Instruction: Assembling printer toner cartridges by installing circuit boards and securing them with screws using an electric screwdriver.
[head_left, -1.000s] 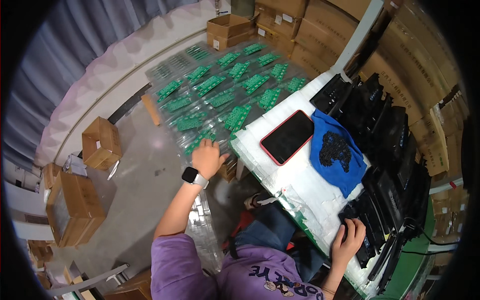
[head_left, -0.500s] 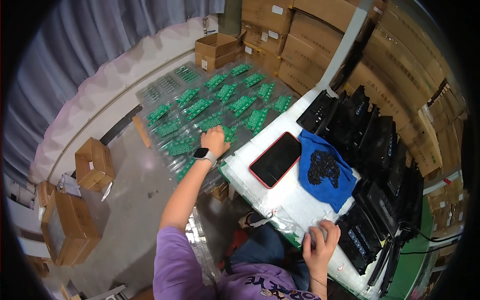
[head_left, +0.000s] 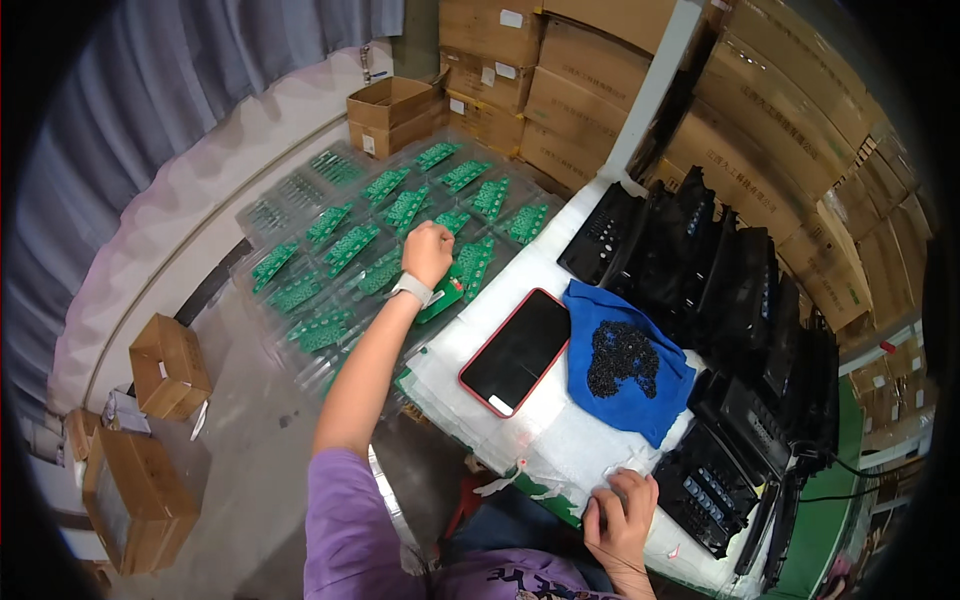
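Note:
My left hand [head_left: 428, 252], wearing a watch on its wrist, is closed over the trays of boards. A green circuit board [head_left: 442, 300] sticks out beneath it, and the fingers pinching it are partly hidden. Around that hand, more green circuit boards [head_left: 350, 246] lie in rows in clear plastic trays [head_left: 265, 215]. My right hand [head_left: 622, 515] rests at the near edge of the white-covered table [head_left: 530, 445], fingers loosely bent and apart, holding nothing. Nearest to it is a black panel housing [head_left: 705, 490].
A red-edged phone [head_left: 515, 352] and a blue cloth [head_left: 640, 405] heaped with small black screws or similar bits [head_left: 622, 360] lie on the table. Black housings [head_left: 700, 270] line its right side. Cardboard boxes [head_left: 590, 95] are stacked behind; an open carton [head_left: 170, 365] sits on the floor left.
The view has shifted, so the table and trays appear further left. My left hand has come up off the trays with a circuit board. My right hand stays at the table edge.

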